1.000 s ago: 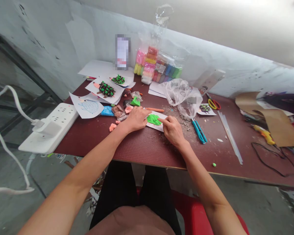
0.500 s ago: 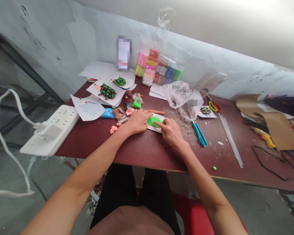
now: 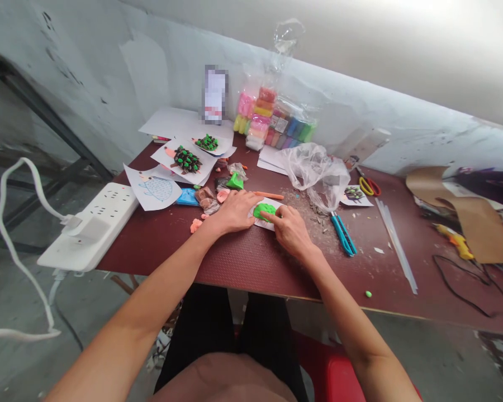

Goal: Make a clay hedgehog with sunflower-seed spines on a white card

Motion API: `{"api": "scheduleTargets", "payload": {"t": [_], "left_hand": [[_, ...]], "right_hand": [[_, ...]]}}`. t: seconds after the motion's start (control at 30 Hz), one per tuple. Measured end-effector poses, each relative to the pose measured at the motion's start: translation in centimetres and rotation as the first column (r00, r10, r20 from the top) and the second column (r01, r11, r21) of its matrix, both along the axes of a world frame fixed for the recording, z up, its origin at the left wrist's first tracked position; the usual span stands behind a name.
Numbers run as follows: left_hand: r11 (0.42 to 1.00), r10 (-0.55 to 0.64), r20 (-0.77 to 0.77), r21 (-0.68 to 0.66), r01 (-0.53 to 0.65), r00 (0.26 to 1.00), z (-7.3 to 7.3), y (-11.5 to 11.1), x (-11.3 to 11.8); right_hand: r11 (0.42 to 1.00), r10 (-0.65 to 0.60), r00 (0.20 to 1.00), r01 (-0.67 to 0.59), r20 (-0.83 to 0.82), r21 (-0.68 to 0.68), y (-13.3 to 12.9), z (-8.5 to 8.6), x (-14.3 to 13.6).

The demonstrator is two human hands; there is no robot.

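A flat patch of bright green clay [image 3: 263,211] lies on a small white paper [image 3: 263,224] on the table in front of me. My left hand [image 3: 237,211] rests flat over the paper's left edge, fingers stretched out. The index finger of my right hand [image 3: 292,228] presses on the clay from the right, its other fingers partly curled. Behind my hands lies an orange clay tool [image 3: 270,195]. Lumps of pinkish-orange clay [image 3: 196,225], a brown clay pack [image 3: 206,196] and a green clay pack [image 3: 235,181] sit around my left hand.
Clay hedgehog pictures [image 3: 187,159] and a hedgehog drawing [image 3: 157,188] lie left, near a white power strip [image 3: 96,223]. Coloured clay packs [image 3: 260,114] stand at the wall. On the right are a plastic bag [image 3: 316,170], teal cutter [image 3: 343,234], scissors [image 3: 369,186] and glue gun [image 3: 455,241].
My right index finger has shifted slightly left across the green clay. My left hand stays on the paper. The whole view has moved a little.
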State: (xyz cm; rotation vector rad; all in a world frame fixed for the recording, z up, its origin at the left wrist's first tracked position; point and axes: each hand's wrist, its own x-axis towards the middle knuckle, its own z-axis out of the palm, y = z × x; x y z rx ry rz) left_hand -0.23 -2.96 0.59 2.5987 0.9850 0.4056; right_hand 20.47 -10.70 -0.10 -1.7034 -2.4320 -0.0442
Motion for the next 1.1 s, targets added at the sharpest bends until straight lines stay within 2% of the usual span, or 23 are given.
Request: {"api": "scheduleTargets", "payload": {"t": [0.13,0.33,0.47,0.63,0.8,0.93,1.1], "left_hand": [[1.000,0.007,-0.005,-0.003,-0.007,1.000,0.2,-0.1,0.0],[0.999,-0.002,0.017,-0.033,0.003,1.000,0.2,0.0,-0.2],[0.999,-0.006,0.022,-0.031,0.007,1.000,0.1,0.1,-0.3],[0.999,-0.020,0.034,-0.030,0.021,0.999,0.1,0.0,-0.4],[1.000,-0.005,0.005,-0.027,0.005,1.000,0.2,0.1,-0.3],[0.999,-0.010,0.011,-0.036,0.010,1.000,0.4,0.1,-0.3],[0.999,-0.007,0.004,-0.049,0.007,1.000,0.2,0.1,-0.2]], "right_hand": [[1.000,-0.023,0.995,0.024,0.092,-0.004,0.0,0.2,-0.5],[0.999,-0.035,0.999,0.035,0.011,-0.020,-0.1,0.4,-0.5],[1.000,-0.002,0.999,0.003,0.044,-0.021,-0.3,0.1,-0.6],[1.000,-0.012,0.999,0.013,0.032,-0.004,0.0,0.3,-1.1],[0.999,-0.039,0.995,0.039,0.090,0.008,0.7,0.6,-1.6],[1.000,-0.025,0.999,0.025,0.043,-0.006,0.9,0.7,-1.4],[0.997,-0.079,0.997,0.079,0.014,-0.007,1.7,1.2,-1.4]]}}
